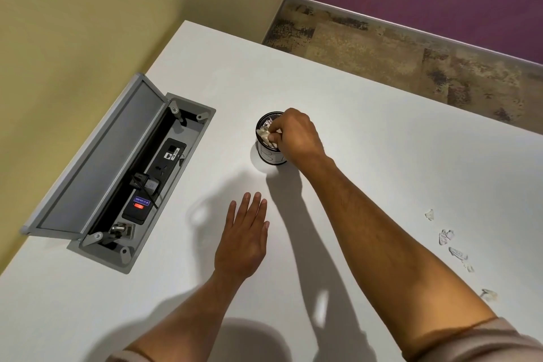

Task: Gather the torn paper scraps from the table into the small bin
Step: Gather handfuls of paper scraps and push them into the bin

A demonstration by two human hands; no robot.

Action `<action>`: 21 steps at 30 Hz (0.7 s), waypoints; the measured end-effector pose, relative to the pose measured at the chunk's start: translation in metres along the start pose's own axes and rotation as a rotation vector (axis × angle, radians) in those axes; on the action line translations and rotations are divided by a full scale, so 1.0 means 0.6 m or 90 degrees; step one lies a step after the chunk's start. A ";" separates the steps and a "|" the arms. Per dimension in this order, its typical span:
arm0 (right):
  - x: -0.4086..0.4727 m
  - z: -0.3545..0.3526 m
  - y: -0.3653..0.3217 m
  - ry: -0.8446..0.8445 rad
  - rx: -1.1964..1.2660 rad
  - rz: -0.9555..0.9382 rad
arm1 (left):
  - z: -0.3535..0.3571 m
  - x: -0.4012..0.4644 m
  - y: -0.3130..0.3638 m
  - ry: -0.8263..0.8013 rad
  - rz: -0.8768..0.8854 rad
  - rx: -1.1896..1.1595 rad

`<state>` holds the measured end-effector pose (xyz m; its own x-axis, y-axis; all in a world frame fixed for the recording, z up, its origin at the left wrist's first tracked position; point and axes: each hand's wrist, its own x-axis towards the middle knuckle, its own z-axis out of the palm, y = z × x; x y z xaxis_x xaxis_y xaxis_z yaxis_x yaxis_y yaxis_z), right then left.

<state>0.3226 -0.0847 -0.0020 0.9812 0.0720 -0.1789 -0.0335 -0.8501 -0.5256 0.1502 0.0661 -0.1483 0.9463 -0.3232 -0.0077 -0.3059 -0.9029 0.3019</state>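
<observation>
A small black mesh bin (268, 155) stands near the middle of the white table (382, 141), with crumpled paper scraps (263, 135) filling its mouth. My right hand (296, 134) hovers over the bin's rim, its fingertips curled down and pinching a scrap at the top of the pile. My left hand (245, 239) lies flat on the table in front of the bin, fingers straight and together, holding nothing. Several torn scraps (446, 236) lie scattered along the table's right side, with one more (488, 294) nearer to me.
An open grey cable box (123, 182) is sunk into the table at the left, its lid raised, with plugs and a power strip inside. The table's far edge meets a patterned floor (411, 62) and a purple wall.
</observation>
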 end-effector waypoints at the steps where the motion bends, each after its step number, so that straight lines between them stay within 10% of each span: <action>1: 0.001 0.002 -0.003 -0.005 0.003 0.009 | 0.000 0.000 0.000 0.003 0.002 -0.002; 21: 0.017 -0.024 -0.023 -0.016 0.023 0.003 | 0.000 0.000 0.000 -0.006 -0.001 0.012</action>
<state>0.3357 -0.0798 0.0156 0.9761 0.0818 -0.2015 -0.0447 -0.8313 -0.5541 0.1504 0.0662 -0.1481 0.9455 -0.3251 -0.0173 -0.3071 -0.9082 0.2842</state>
